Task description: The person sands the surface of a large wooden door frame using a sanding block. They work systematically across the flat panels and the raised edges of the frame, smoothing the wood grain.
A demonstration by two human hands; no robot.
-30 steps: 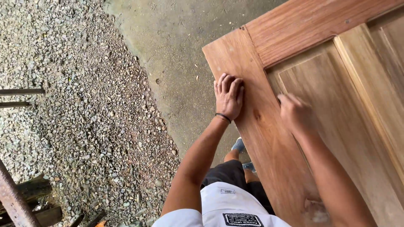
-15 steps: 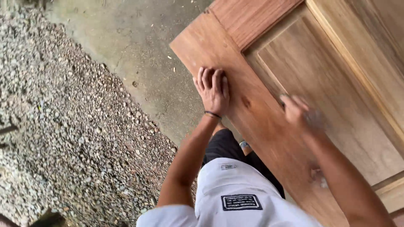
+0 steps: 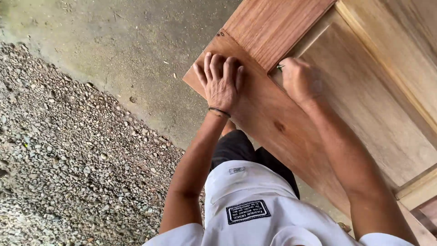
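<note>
A brown wooden panelled door point(image 3: 291, 118) lies flat in front of me, its corner near the top middle. My left hand point(image 3: 221, 84), with a dark band at the wrist, rests palm down on the door's outer frame by that corner and holds nothing. My right hand point(image 3: 298, 79) is closed in a fist at the corner of the recessed panel point(image 3: 364, 95). It presses a small grey-green piece point(image 3: 279, 67) into the groove. Only the tip of that piece shows, so I cannot tell what it is.
Bare concrete floor point(image 3: 136, 41) runs left of the door, and loose gravel point(image 3: 68, 159) covers the ground further left. My white shirt point(image 3: 246, 209) and dark shorts fill the lower middle, close against the door's edge.
My right hand has slid up the panel's groove from mid-panel to its top corner. My left hand has shifted slightly towards the door's corner. The view has tilted.
</note>
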